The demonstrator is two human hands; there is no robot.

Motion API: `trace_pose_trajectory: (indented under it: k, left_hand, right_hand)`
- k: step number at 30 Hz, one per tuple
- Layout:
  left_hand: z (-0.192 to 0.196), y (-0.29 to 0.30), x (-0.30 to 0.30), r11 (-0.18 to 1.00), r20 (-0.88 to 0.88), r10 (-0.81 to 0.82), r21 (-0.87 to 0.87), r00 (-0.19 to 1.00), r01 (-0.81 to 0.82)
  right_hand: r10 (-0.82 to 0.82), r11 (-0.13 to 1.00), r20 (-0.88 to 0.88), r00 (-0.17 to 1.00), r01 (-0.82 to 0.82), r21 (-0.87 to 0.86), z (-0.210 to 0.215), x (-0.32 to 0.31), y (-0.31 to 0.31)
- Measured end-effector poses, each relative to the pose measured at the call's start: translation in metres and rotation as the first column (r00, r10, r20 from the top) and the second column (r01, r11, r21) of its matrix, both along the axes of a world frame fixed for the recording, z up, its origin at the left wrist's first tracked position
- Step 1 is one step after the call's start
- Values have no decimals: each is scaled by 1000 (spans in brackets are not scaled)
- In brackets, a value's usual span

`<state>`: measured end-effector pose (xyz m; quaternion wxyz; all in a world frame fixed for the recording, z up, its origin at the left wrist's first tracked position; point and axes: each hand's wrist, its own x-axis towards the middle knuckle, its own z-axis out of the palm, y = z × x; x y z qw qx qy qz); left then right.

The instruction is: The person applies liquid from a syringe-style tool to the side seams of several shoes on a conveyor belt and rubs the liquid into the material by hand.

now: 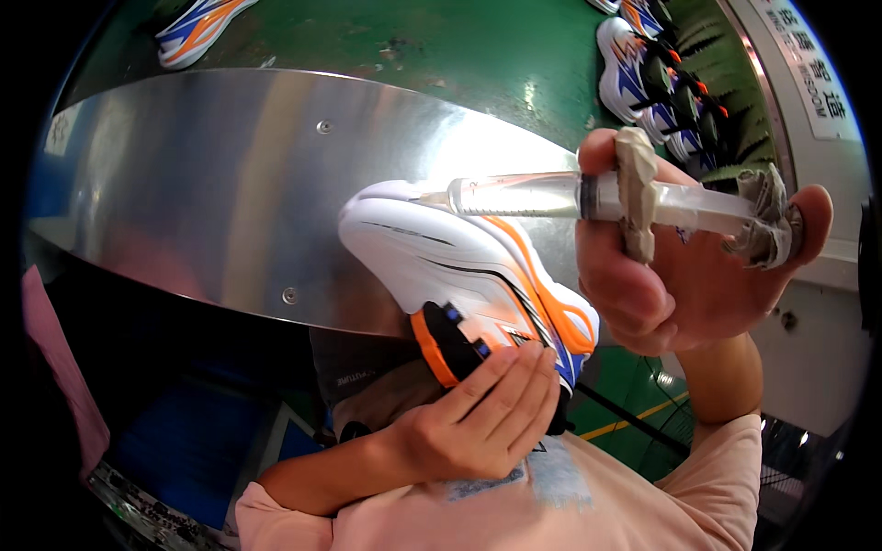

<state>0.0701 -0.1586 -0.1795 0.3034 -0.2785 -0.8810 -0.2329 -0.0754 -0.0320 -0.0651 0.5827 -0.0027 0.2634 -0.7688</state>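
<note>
A white sneaker (pixel 441 253) with orange, black and blue accents lies on its side, toe toward the far left, partly over the metal table's near edge. My left hand (pixel 491 413) grips it near the heel and collar, fingers closed on the upper. In my right hand (pixel 703 285) is a clear syringe (pixel 524 196), held level, with crumpled tape or cloth wrapped round its flange and plunger end. My thumb presses against the plunger end. The syringe's needle tip reaches the seam between sole and upper near the toe; whether it touches is too small to tell.
A shiny metal table (pixel 220 202) with screws curves across the view. Beyond it runs a green surface (pixel 413 46), with a similar shoe (pixel 197 35) at far left. Several more shoes (pixel 625 69) stand at far right, beside a white panel (pixel 808 69). A pink sheet (pixel 60 363) hangs at left.
</note>
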Motion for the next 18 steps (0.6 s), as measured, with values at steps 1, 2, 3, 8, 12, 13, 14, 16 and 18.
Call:
trace_pose_trajectory:
  k: [1,2,3,8,12,13,14,16,18]
  left_hand:
    - [-1,1,0,1000,-9,9,9,1000,-9]
    - [-1,2,1,1000,-16,10,16,1000,-9]
    - [-3,0,-1,1000,-28,16,23,999,-16]
    - [-5,6,-5,999,-58,19,46,998,-17]
    - [-4,11,-6,998,-54,17,62,998,-14]
    - [-3,11,-7,998,-46,11,67,999,-7]
    - [-1,11,-8,998,-39,3,68,999,-1]
    - [2,9,-10,998,-31,-11,62,999,13]
    - [4,9,-12,999,-29,-14,51,999,15]
  right_hand:
    - [29,999,-99,995,-24,49,0,-4,-5]
    - [64,994,-198,978,-44,101,-1,-8,-11]
    - [107,986,-288,952,-63,157,-2,-14,-19]
    - [94,971,-262,961,-30,237,-4,-20,-30]
    - [125,965,-236,964,-63,254,-9,-26,-32]
    - [128,963,-225,966,-68,260,-10,-29,-32]
    - [138,959,-222,965,-75,272,-10,-31,-32]
    - [164,950,-231,959,-90,301,-5,-32,-36]
    - [136,933,-263,955,-34,358,2,-31,-40]
